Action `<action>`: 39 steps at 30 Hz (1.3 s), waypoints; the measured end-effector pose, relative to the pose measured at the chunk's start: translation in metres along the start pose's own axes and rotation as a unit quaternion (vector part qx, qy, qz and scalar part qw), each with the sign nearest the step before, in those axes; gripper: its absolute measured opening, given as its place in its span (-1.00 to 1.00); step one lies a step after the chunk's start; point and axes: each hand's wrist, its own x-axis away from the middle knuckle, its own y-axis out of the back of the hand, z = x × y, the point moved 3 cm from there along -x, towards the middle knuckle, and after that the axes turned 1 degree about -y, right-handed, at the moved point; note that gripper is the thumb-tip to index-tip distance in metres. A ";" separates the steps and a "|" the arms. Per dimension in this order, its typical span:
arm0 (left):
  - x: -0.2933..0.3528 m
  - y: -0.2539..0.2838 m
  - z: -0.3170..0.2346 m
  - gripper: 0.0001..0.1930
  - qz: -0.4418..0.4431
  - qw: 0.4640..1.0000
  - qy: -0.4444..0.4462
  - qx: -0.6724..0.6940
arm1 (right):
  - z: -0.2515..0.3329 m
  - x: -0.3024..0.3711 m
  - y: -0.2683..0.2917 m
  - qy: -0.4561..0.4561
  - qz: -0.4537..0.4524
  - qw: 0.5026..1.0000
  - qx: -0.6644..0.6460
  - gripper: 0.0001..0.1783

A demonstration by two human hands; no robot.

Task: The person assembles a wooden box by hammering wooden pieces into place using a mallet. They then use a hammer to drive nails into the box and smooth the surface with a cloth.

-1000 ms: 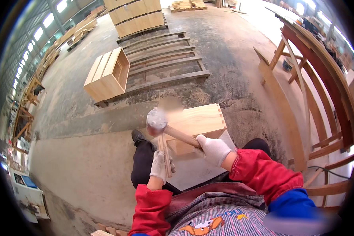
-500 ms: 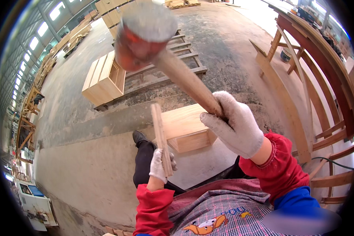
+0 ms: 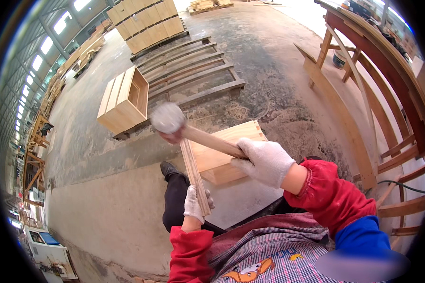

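My right hand (image 3: 265,162), in a white glove, is wrapped round the wooden handle of a mallet (image 3: 212,141). Its pale, blurred head is at the far end of a wooden strip (image 3: 193,174); whether the two touch I cannot tell. The near part of that strip is gripped by my left hand (image 3: 193,203), also gloved. Along its right side the strip lies against a light wooden box (image 3: 226,150), which rests on the floor in front of me. Finger-like joints show at the box's far right corner.
Beyond, a slatted wooden box (image 3: 123,101) rests at the edge of a low pallet (image 3: 198,96). Stacked boxes (image 3: 148,26) stand farther back. To the right are a wooden workbench (image 3: 373,52) and a leaning plank (image 3: 337,111). My shoe (image 3: 169,170) is left of the strip.
The mallet has swung down from high in front of me to the far end of the strip. My right hand has lowered with it, while my left hand keeps its hold.
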 end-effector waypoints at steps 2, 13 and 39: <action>-0.002 -0.001 0.002 -0.54 -0.006 1.000 0.014 0.022 | 0.030 0.004 0.022 0.036 -0.061 0.993 -0.095 -0.70; 0.003 0.006 -0.007 -0.51 -0.004 1.000 -0.016 -0.022 | -0.036 0.005 -0.063 -0.038 0.075 0.996 0.037 -0.68; -0.010 0.000 -0.045 -0.55 0.021 0.998 0.032 -0.059 | -0.016 -0.049 -0.046 -0.018 0.056 0.998 0.024 -0.59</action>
